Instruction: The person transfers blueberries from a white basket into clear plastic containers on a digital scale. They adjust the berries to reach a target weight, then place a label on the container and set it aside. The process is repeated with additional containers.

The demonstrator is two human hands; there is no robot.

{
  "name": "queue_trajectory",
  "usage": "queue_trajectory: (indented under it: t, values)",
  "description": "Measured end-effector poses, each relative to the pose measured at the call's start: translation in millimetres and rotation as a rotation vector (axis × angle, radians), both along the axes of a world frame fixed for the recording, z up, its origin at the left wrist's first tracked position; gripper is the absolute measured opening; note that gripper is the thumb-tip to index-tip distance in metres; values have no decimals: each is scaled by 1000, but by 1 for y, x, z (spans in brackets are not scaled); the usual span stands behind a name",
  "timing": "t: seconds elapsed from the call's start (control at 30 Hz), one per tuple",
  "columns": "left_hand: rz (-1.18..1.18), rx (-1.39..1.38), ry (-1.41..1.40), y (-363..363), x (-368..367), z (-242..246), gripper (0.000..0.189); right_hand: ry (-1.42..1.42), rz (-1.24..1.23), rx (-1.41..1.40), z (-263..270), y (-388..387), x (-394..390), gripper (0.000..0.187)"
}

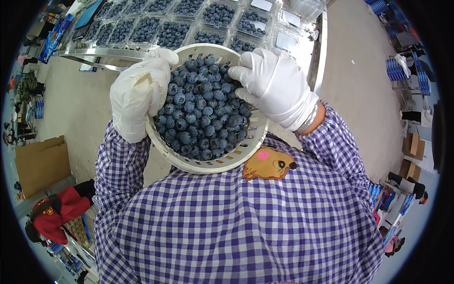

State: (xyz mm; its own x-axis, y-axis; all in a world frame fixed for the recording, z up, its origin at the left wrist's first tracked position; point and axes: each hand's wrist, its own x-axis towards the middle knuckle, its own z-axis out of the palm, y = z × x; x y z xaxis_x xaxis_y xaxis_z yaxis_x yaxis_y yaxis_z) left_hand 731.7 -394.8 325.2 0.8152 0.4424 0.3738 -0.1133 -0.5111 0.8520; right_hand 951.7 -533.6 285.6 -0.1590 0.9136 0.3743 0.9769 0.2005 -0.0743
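Note:
A round white plastic basket (181, 166) full of loose blueberries (204, 110) is held in front of my chest. My left hand (142, 94), in a white glove, grips its left rim with the fingers over the edge. On the opposite side my right hand (273, 83), also gloved in white, reaches over the rim. Its fingertips are bent down at the berries along the right edge; whether a berry is between them is hidden. Just beyond the basket stand rows of clear plastic punnets (173, 33) filled with blueberries.
The punnets rest on a metal-framed table (103, 52). Stacked clear containers (306, 9) stand at its far right. A cardboard box (42, 165) is on the left, near a person in red (58, 216). Blue printed cartons (395, 70) are stacked at the right.

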Motion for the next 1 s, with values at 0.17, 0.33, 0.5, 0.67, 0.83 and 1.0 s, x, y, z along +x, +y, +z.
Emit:
queue_trajectory:
  t: [0.17, 0.33, 0.5, 0.67, 0.83, 1.0]
  values:
    - [30, -8, 48, -2, -3, 3, 60, 16, -6, 46, -8, 1, -3, 21]
    - [-45, 85, -44, -2, 5, 8, 55, 5, -42, 92, -9, 1, -8, 8]
    - [-85, 31, -119, 1, 5, 5, 51, 91, 24, 78, -2, 0, -3, 13]
    - [-82, 26, -17, 2, 9, 11, 55, 268, -10, 110, -12, -11, -5, 16]
    - [-163, 17, -83, 2, 15, 7, 54, 415, -40, 206, -17, -14, 0, 25]
    - [-166, 43, 4, 4, 16, 9, 59, 305, -169, 148, -12, -28, -5, 27]
